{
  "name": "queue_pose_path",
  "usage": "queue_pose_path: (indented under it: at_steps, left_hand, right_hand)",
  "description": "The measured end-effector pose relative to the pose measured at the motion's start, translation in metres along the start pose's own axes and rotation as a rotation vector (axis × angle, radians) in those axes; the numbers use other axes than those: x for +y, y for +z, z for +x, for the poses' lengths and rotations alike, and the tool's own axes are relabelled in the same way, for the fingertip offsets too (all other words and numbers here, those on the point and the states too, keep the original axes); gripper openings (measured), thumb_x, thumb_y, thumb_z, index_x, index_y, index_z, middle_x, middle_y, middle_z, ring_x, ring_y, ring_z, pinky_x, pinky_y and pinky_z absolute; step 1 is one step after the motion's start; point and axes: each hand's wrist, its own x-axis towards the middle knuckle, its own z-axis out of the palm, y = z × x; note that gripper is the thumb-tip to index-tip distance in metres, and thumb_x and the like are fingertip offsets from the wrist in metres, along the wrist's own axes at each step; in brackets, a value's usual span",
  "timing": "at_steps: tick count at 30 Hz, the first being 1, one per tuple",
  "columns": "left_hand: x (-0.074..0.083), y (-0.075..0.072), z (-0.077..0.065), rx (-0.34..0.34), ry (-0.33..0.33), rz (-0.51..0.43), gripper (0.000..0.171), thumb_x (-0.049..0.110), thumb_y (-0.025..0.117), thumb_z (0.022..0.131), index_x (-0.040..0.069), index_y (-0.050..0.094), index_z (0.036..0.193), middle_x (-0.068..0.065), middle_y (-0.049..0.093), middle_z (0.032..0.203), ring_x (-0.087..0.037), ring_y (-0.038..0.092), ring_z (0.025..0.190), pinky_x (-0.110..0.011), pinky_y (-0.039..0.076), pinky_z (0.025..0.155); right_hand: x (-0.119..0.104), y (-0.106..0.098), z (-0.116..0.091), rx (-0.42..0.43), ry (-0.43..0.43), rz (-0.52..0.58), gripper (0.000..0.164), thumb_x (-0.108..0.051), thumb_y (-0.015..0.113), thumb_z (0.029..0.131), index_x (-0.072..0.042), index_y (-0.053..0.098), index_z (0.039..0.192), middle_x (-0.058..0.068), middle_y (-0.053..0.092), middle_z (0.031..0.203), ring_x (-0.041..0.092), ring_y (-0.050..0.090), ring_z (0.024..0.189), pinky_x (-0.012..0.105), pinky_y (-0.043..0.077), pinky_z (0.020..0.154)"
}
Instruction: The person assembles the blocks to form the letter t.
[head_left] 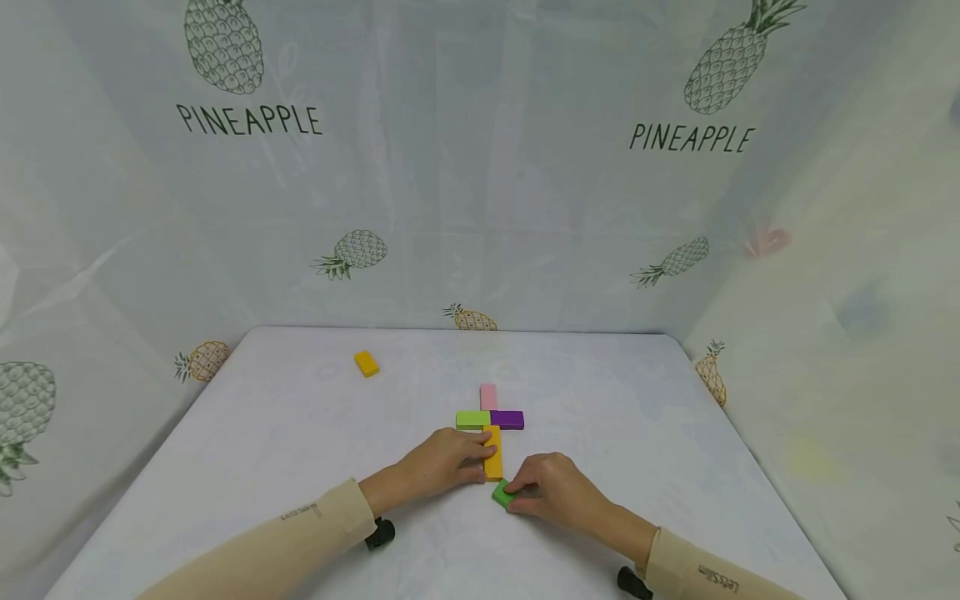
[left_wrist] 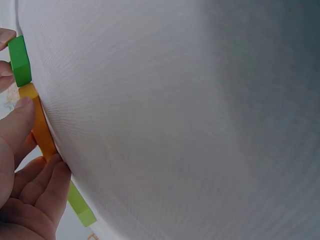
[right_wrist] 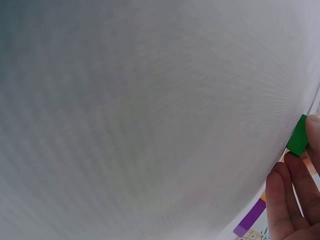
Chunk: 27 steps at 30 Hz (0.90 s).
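On the white table several blocks lie in a cross shape. My left hand (head_left: 448, 460) holds an orange-yellow block (head_left: 493, 467) in place, thumb near its close end and fingers along its left side and far part. Just below that block, my right hand (head_left: 558, 493) pinches a green block (head_left: 502, 495) between thumb and fingers; it sits tilted near the yellow block's close end. Beyond the yellow block's far end, a light green block (head_left: 471, 420) and a purple block (head_left: 507, 420) lie end to end. Behind them a pink block (head_left: 488, 396) points away from me.
Another yellow block (head_left: 367, 364) lies alone at the back left of the table (head_left: 300, 433). A pale curtain (head_left: 480, 167) printed with pineapples hangs behind the table and along its sides.
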Motion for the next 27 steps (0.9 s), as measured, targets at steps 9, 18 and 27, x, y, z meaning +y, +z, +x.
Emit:
queue_pose_path:
  at_steps: [9,18,27]
  left_hand:
    - [-0.0014,0.0018,0.0011,-0.014,-0.023,-0.003,0.052,0.033,0.078,0.098,0.009,0.066,0.143,-0.007,0.062,0.149,-0.019,0.059,0.139,-0.044,0.051,0.112]
    - [-0.0015,0.0025,0.0013,-0.011,-0.021,0.0,0.052,0.033,0.078,0.098,0.01,0.066,0.142,-0.007,0.062,0.148,-0.019,0.06,0.138,-0.044,0.052,0.111]
    - [0.0003,0.001,0.0014,-0.011,-0.017,-0.013,0.051,0.032,0.078,0.098,0.008,0.066,0.142,-0.009,0.062,0.149,-0.02,0.06,0.138,-0.043,0.052,0.112]
  right_hand:
    - [-0.0015,-0.0008,0.0003,-0.002,-0.002,0.004,0.018,-0.02,0.09,0.086,-0.012,0.086,0.102,-0.013,0.077,0.092,-0.003,0.067,0.087,0.024,0.059,0.082]
    - [0.0007,-0.0015,0.0012,-0.019,-0.003,-0.003,0.017,-0.02,0.09,0.087,-0.013,0.086,0.102,-0.013,0.077,0.091,-0.004,0.066,0.086,0.023,0.058,0.081]
    - [0.0032,-0.007,0.0052,-0.064,-0.025,0.011,0.014,-0.016,0.089,0.088,-0.013,0.086,0.101,-0.011,0.078,0.091,-0.004,0.066,0.086,0.019,0.057,0.078]
